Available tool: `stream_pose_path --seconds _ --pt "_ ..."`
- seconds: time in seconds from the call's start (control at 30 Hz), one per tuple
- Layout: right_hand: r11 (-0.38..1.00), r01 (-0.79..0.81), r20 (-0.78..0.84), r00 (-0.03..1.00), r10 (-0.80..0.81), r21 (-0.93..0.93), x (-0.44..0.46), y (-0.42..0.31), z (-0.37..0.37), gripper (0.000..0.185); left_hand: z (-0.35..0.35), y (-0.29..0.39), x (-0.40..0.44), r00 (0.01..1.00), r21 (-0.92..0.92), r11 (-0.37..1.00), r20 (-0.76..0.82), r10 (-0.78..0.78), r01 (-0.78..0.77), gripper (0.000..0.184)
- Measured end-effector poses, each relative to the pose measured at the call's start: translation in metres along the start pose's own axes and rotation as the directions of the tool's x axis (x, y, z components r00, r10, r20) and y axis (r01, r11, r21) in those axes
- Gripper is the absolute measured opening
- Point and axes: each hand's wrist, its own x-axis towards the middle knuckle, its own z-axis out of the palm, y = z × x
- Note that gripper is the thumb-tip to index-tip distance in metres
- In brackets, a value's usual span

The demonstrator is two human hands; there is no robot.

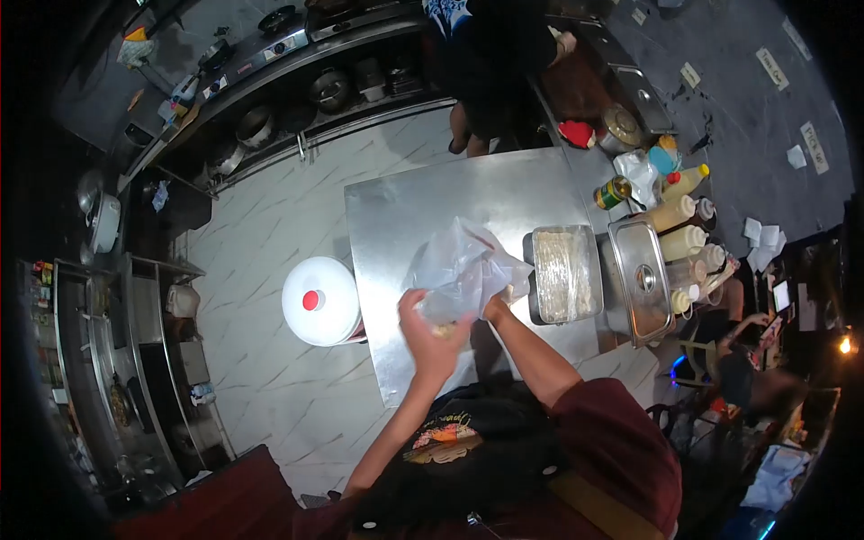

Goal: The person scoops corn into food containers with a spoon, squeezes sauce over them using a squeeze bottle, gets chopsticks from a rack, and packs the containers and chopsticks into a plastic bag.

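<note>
A crumpled translucent plastic bag (459,256) is held up over the steel table (396,211), right in front of my body. My left hand (434,344) is closed on the near left side of the bag, with something pale and hard to make out low in the plastic beside the fingers. On the other side, my right hand (500,304) grips the bag's right edge; the plastic hides part of its fingers. Just right of that hand stands a metal pan (536,301) whose pale contents lie under clear wrap.
Beyond the pan sits a lidded steel container (641,301), then several squeeze bottles (681,243). A jar (613,193) lies tilted near the table's right corner. Left of the table stands a white drum (324,279) with a red cap. Another person (486,63) stands at the far side.
</note>
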Motion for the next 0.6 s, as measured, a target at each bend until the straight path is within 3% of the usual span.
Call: stream_pose_path --seconds 0.03,0.13,0.2,0.23,0.27,0.33,0.37,0.43,0.5,0.53,0.6 --pt "1.0 -0.004 0.004 1.0 0.004 0.002 -0.002 0.003 0.0 0.056 0.014 0.018 0.013 0.982 0.146 0.971 0.031 0.187 -0.189 0.07" --pt "1.0 0.017 0.004 1.0 -0.017 -0.012 -0.003 0.011 -0.005 0.055 0.057 0.007 0.037 0.988 0.422 0.896 0.126 0.093 -0.138 0.055" --pt "0.976 0.143 0.025 0.99 -0.14 -0.164 -0.005 0.006 -0.007 0.055 0.055 -0.029 0.044 0.962 0.398 0.898 0.259 0.087 -0.188 0.039" --pt "0.908 0.257 0.078 0.966 -0.246 -0.33 -0.007 -0.003 -0.009 0.055 0.048 -0.042 0.049 0.942 0.381 0.9 0.325 0.085 -0.213 0.031" --pt "0.665 0.451 0.223 0.888 -0.402 -0.595 -0.011 -0.023 -0.008 0.057 0.041 -0.046 0.054 0.961 0.297 0.94 0.259 0.093 -0.171 0.027" --pt "0.596 0.461 0.333 0.887 -0.319 -0.657 -0.021 -0.039 -0.006 0.063 0.022 -0.053 0.056 0.986 0.116 0.988 0.142 0.083 -0.1 0.02" --pt "0.556 0.473 0.382 0.881 -0.28 -0.684 -0.019 -0.037 -0.01 0.066 0.014 -0.06 0.056 0.993 0.11 0.988 0.053 0.103 -0.108 0.023" --pt "0.532 0.468 0.357 0.884 -0.302 -0.706 -0.019 -0.032 -0.008 0.067 -0.003 -0.061 0.056 0.999 0.079 0.996 0.009 -0.051 0.05 0.026" --pt "0.433 0.482 0.366 0.871 -0.327 -0.762 -0.035 -0.062 -0.001 0.065 -0.016 -0.028 0.055 0.996 0.096 0.995 -0.087 -0.022 0.03 0.029" --pt "0.408 0.507 0.395 0.857 -0.33 -0.759 -0.037 -0.063 -0.001 0.067 -0.019 -0.04 0.05 0.99 0.162 0.982 -0.083 0.111 -0.096 0.032" --pt "0.309 0.565 0.438 0.809 -0.393 -0.765 -0.041 -0.068 -0.003 0.069 -0.02 -0.053 0.041 0.974 0.146 0.964 0.042 0.221 -0.224 0.033"
